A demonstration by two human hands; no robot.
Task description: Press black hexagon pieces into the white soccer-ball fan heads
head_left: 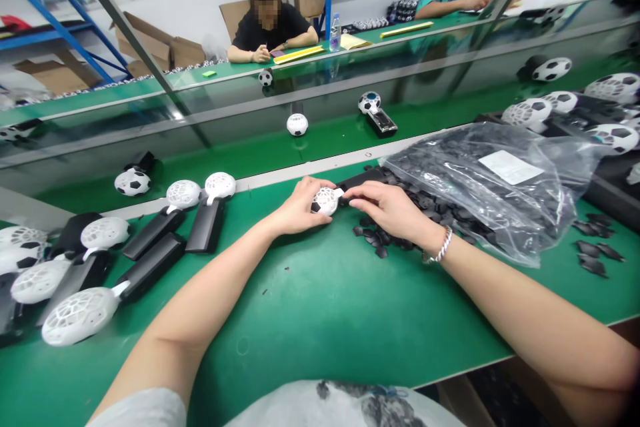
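My left hand [295,209] is wrapped round a white football-patterned ball [325,201] with a few black patches on it. A white neck joins this ball to a black rectangular base [361,179], which lies behind my right hand [387,208]. The right thumb and fingertips are pinched together close beside the ball's neck. Whatever they hold, if anything, is too small to make out. Loose black patch pieces [381,239] lie under and around the right hand, spilling from a clear plastic bag [480,177].
Several white balls on black bases, one ball [80,315] among them, stand to the left. More balls [527,112] crowd the far right. Beyond a pale rail [310,165], a green belt [225,167] carries other units. Two people sit at the far bench.
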